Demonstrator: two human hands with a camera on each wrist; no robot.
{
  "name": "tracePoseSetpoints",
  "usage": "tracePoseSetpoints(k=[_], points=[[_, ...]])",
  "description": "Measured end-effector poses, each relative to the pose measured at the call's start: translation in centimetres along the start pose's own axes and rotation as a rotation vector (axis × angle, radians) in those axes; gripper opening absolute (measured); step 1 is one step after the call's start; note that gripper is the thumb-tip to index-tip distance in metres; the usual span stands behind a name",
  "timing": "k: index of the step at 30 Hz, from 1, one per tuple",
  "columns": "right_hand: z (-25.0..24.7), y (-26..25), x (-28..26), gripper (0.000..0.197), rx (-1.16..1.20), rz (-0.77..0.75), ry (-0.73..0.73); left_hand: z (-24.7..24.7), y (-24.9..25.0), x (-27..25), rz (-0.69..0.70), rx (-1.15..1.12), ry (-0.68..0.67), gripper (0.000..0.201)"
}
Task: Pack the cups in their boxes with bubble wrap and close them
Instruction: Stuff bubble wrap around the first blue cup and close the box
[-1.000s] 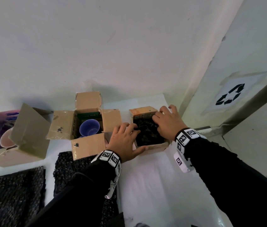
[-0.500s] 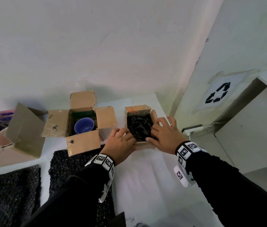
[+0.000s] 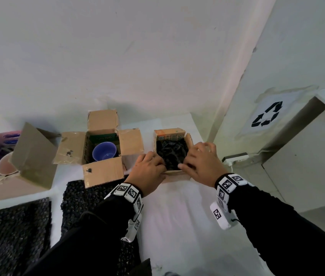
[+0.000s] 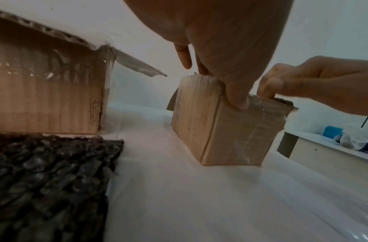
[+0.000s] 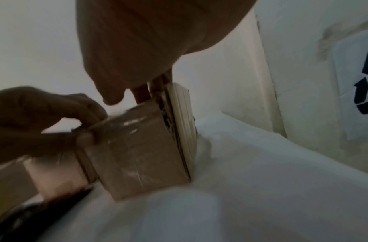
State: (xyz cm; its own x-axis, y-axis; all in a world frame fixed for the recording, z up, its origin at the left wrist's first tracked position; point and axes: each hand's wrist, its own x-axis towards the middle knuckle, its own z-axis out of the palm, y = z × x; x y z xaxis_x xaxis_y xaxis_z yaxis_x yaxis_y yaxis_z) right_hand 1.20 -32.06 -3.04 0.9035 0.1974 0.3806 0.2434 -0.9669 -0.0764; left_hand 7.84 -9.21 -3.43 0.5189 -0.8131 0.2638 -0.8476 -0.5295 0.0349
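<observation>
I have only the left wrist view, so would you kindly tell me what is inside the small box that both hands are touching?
Observer: Crumpled black bubble wrap fills the small box; no cup shows through it.
Operator: Thank you. Does the neighbouring box hold anything?
Observer: Yes, the middle box stands open with an unwrapped blue cup inside.
Operator: Are there any further cups?
Observer: A pink cup shows in a third open box further left.

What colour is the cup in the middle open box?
Blue-purple cup; the head view shows it best.
</observation>
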Motion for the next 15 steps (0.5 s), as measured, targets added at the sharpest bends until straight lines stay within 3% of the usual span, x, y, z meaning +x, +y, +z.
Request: tracePoseSetpoints(k=[2, 4, 6, 8, 11, 15], points=[[-0.6, 0.6, 1.8, 0.032, 0.179, 0.138, 0.079, -0.4, -0.4, -0.1, -0.068, -0.046, -0.007, 0.031], [-0.4, 1.6, 3.7, 0.022, 0.329, 0.325, 0.094, -0.6, -0.7, -0.3, -0.185, -0.125, -0.041, 0.052], [0.1, 2.4, 5.8, 0.028, 0.434, 0.571, -0.007, -0.7, -0.9, -0.4, -0.268, -0.246, -0.083, 0.068], [0.6, 2.8, 7.8, 0.048, 0.506, 0.767, -0.224, -0.7, -0.9, -0.5, -0.316, -0.319, -0.113, 0.078], [1.3, 2.9, 10.3, 0.063, 0.638, 0.882, -0.447, -1.1, -0.7, -0.6, -0.381, -0.337, -0.103, 0.087], [1.1, 2.8, 13.2, 0.052, 0.779, 0.902, -0.471, -1.1, -0.9, -0.7, -0.424, -0.345, -0.078, 0.092]])
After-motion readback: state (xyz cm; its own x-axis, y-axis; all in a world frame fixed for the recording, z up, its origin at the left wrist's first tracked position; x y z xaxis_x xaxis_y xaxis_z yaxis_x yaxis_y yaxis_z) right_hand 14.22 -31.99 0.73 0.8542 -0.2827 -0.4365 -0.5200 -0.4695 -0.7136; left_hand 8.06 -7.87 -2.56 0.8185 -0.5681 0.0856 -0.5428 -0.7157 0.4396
